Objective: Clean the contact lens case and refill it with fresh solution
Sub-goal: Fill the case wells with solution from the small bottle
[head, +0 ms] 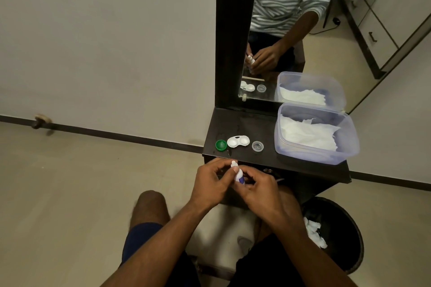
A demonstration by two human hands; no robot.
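I have both hands up in front of the desk (279,165), just short of its near edge, working the solution bottle (238,174). My right hand (255,190) is wrapped around the bottle's body, fingers curled shut on it, tipping the white nozzle up and away from me. My left hand (213,183) is closed at the neck, thumb and forefinger pinched just under the nozzle tip; I judge this is to steady or open the tip, though whether a cap sits on it I cannot tell.

The contact lens case (238,141) lies on the desk beyond the bottle, both wells open and facing up, so it is ready to take liquid. Its green cap (221,145) rests touching the case's left end, and a clear cap (257,146) sits just to the case's right, both within easy reach for closing. Further right of the case stands a clear plastic tub (349,147) of white tissues (307,134), handy for wiping. A black bin (345,223) with crumpled tissue sits on the floor on my side of the desk, right of the case.

I judge the wiping is finished and the filling not yet begun, as the wells look dry from here.
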